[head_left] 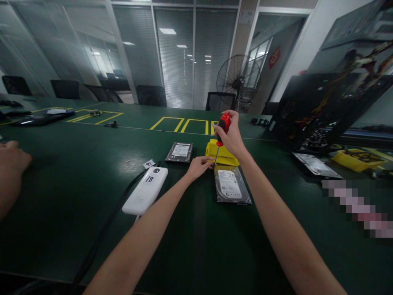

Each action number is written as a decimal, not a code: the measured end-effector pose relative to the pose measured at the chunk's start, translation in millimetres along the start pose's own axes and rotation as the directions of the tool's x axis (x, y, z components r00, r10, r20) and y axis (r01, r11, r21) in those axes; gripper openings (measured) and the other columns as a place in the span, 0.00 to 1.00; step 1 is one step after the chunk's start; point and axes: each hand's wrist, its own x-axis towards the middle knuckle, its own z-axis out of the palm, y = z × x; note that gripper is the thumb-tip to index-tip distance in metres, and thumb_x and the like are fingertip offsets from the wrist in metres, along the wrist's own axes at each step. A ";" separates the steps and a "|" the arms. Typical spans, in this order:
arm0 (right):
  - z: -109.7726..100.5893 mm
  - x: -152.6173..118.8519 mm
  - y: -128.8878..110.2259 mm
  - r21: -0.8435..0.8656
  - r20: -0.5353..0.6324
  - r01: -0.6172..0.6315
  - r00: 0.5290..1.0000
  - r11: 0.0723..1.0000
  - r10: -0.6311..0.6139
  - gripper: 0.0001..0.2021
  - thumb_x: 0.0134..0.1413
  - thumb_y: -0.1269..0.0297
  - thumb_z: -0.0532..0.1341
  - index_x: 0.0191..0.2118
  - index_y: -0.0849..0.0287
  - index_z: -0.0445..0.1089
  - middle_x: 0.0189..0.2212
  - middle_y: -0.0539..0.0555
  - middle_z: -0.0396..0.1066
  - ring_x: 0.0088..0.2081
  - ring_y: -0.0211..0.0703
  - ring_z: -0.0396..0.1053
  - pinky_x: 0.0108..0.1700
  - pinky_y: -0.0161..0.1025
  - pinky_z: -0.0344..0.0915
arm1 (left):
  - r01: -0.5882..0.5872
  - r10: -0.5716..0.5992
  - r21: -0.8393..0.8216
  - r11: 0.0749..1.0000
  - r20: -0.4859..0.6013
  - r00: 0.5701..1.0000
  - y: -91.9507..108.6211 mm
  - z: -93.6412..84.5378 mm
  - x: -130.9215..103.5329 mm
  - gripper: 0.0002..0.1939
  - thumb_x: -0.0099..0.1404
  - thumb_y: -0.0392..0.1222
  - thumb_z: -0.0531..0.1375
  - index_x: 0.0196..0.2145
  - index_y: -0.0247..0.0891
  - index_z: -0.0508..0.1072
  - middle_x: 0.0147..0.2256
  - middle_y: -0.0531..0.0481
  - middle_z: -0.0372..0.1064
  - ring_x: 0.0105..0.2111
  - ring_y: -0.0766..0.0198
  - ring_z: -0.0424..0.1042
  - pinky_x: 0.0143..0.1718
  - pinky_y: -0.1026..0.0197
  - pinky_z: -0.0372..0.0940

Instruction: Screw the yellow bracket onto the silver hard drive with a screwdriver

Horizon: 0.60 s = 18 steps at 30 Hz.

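My right hand [232, 133] is wrapped round the red and black handle of a screwdriver [225, 121]. The shaft points down, its tip near the top left corner of a hard drive [230, 184] lying label up on the green table. At that tip, my left hand [199, 167] has its fingers pressed together; whatever is between them is too small to make out. Just behind the drive sits a yellow tray [225, 155], partly covered by my right hand and the screwdriver. A second hard drive [179, 152] lies to the left of the tray.
A white power bank [145, 190] marked 18 lies left, beside a black cable [110, 217]. Another person's hand [14, 164] rests at the left edge. On the right stand an open computer case [307, 110], another drive [317, 164] and a yellow parts tray [357, 159].
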 end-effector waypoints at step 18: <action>-0.9 3.2 0.3 0.146 -0.012 -0.047 0.999 0.988 0.050 0.18 0.53 0.57 0.58 0.48 0.50 0.53 0.39 0.52 0.61 0.34 0.39 0.69 0.42 0.46 0.71 | -0.041 0.041 0.020 0.999 -0.008 0.999 -9.9 1.6 5.0 0.13 0.61 0.33 0.57 0.43 0.30 0.75 0.38 0.42 0.76 0.34 0.62 0.76 0.35 0.62 0.70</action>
